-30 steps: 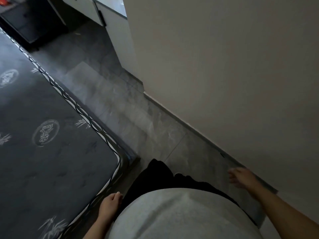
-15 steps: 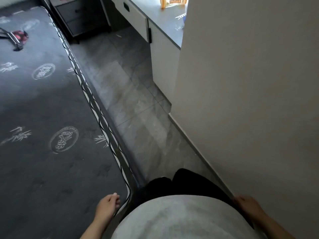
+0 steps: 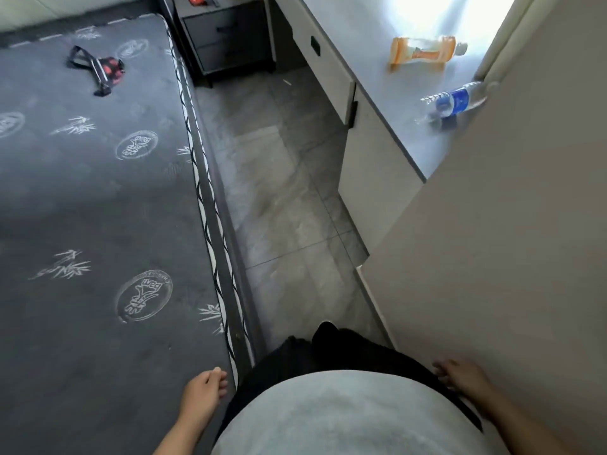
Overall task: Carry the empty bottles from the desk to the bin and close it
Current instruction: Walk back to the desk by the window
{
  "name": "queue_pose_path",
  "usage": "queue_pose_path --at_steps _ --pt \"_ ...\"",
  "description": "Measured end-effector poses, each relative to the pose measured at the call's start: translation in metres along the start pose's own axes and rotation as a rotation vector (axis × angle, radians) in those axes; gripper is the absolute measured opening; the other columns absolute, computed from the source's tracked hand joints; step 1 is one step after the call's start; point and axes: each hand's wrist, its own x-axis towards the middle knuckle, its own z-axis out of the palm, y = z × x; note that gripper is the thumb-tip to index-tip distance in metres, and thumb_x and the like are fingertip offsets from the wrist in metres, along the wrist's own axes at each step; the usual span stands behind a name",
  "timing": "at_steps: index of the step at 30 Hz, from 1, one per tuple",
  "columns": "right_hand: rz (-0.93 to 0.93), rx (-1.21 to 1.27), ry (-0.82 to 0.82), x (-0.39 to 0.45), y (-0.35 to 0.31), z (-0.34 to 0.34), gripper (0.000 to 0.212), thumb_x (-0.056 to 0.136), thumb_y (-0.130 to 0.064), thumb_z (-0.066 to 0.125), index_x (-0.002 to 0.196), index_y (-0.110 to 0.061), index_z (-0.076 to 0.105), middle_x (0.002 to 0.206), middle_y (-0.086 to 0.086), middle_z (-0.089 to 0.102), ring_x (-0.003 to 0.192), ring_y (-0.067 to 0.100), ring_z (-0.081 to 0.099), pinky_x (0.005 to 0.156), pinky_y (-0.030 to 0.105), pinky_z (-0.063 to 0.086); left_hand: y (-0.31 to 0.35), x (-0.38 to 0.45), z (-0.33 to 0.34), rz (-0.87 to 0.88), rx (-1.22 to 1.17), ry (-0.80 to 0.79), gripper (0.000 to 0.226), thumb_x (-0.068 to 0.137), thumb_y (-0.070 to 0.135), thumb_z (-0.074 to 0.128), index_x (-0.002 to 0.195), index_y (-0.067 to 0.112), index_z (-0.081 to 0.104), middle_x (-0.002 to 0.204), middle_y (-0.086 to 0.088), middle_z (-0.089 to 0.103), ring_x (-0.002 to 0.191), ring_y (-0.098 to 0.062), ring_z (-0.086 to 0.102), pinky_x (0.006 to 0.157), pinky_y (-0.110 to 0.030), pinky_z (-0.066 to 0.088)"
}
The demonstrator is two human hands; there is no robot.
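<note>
since the earlier frame the view is sitting further along the aisle, so more of the worktop (image 3: 387,103) is showing and two bottles on it are now in view; both hands are hanging lower at the person's sides; the left hand (image 3: 205,389) is hanging over the edge of the bed (image 3: 98,208), fingers loosely curled and holding nothing; the right hand (image 3: 460,376) is hanging beside the wall (image 3: 509,241), fingers loosely curled and relaxed, holding nothing; an orange-labelled bottle (image 3: 425,52) is lying on its side on the far part of the worktop, in bright light; a clear bottle with a blue label (image 3: 455,100) is lying on its side nearer, just beside the wall edge, which is hiding one end of it; the two bottles are lying apart from each other and well away from both hands; a dark nightstand (image 3: 230,37) is standing at the far end of the tiled floor (image 3: 285,198); a red and black object with straps (image 3: 105,68) is lying on the bed; blur is making its kind unclear.
</note>
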Motion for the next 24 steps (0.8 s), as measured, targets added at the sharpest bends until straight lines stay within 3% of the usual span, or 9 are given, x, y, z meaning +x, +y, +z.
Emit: queue_pose_path --at_steps 3,5,8,11,15,16,18,21,24 --pt "-0.089 0.032 0.042 0.016 -0.073 0.001 0.03 0.097 -0.007 0.041 0.11 0.013 0.06 0.077 0.013 0.056 0.059 0.02 0.049 0.054 0.025 0.032 0.013 0.003 -0.004 -0.05 -0.007 0.048 0.026 0.095 0.005 0.045 0.088 -0.01 0.064 0.072 -0.015 0.058 0.059 -0.022 0.048 0.049 -0.024 0.04" --pt "-0.103 -0.021 0.0 0.025 -0.111 0.002 0.028 0.097 -0.009 0.042 0.108 0.007 0.061 0.08 0.013 0.056 0.06 0.018 0.051 0.055 0.025 0.033 0.026 0.009 -0.008 -0.044 0.017 0.069 0.025 0.094 0.002 0.046 0.081 -0.006 0.067 0.078 -0.017 0.059 0.069 -0.023 0.05 0.043 -0.007 0.04" --pt "-0.128 -0.011 -0.023 0.038 -0.171 0.008 0.019 0.096 -0.008 0.041 0.098 0.0 0.059 0.074 0.011 0.055 0.058 0.018 0.05 0.054 0.023 0.032 0.05 0.025 -0.015 -0.051 0.013 0.08 0.027 0.093 0.0 0.045 0.095 -0.017 0.067 0.095 -0.024 0.061 0.087 -0.019 0.047 0.051 0.003 0.038" --pt "-0.14 -0.026 -0.026 0.058 -0.206 0.016 0.016 0.095 -0.003 0.042 0.09 -0.001 0.056 0.069 0.011 0.05 0.054 0.019 0.046 0.051 0.022 0.027 0.086 0.054 -0.023 -0.051 0.042 0.078 0.03 0.094 0.001 0.044 0.099 -0.019 0.065 0.105 -0.029 0.062 0.089 -0.018 0.046 0.055 -0.008 0.04" --pt "-0.094 -0.071 -0.007 0.078 -0.233 0.025 0.02 0.096 -0.003 0.041 0.086 0.0 0.058 0.065 0.011 0.049 0.051 0.019 0.042 0.048 0.021 0.025 0.142 0.103 -0.037 -0.049 0.009 0.051 0.027 0.094 0.001 0.044 0.083 -0.007 0.067 0.071 -0.015 0.061 0.066 -0.021 0.051 0.042 -0.006 0.04" --pt "-0.07 -0.078 0.003 0.083 -0.236 0.026 0.021 0.096 -0.004 0.041 0.085 0.0 0.058 0.062 0.01 0.049 0.048 0.018 0.041 0.046 0.019 0.025 0.156 0.116 -0.041 -0.061 -0.02 0.047 0.026 0.095 0.002 0.044 0.079 -0.005 0.064 0.066 -0.012 0.058 0.061 -0.021 0.05 0.039 -0.01 0.04" --pt "-0.039 -0.099 0.011 0.09 -0.241 0.029 0.024 0.096 -0.006 0.044 0.08 0.002 0.061 0.058 0.01 0.053 0.046 0.018 0.041 0.041 0.017 0.027 0.186 0.144 -0.048 -0.061 -0.05 0.041 0.025 0.096 0.005 0.042 0.085 -0.006 0.061 0.067 -0.013 0.056 0.06 -0.022 0.049 0.048 -0.027 0.043" --pt "0.004 -0.179 0.05 0.096 -0.257 0.03 0.028 0.093 -0.01 0.05 0.083 0.006 0.071 0.084 0.021 0.069 0.075 0.026 0.059 0.063 0.028 0.038 0.237 0.186 -0.057 -0.009 -0.024 0.026 0.026 0.097 0.009 0.041 0.084 -0.003 0.06 0.07 -0.014 0.056 0.059 -0.021 0.048 0.049 -0.027 0.042" --pt "0.039 -0.199 0.07 0.104 -0.28 0.028 0.029 0.094 -0.012 0.051 0.094 0.009 0.072 0.105 0.024 0.069 0.103 0.029 0.062 0.077 0.029 0.039 0.288 0.22 -0.059 0.037 0.004 0.011 0.026 0.097 0.011 0.041 0.085 -0.001 0.061 0.069 -0.011 0.057 0.061 -0.021 0.05 0.049 -0.024 0.043"
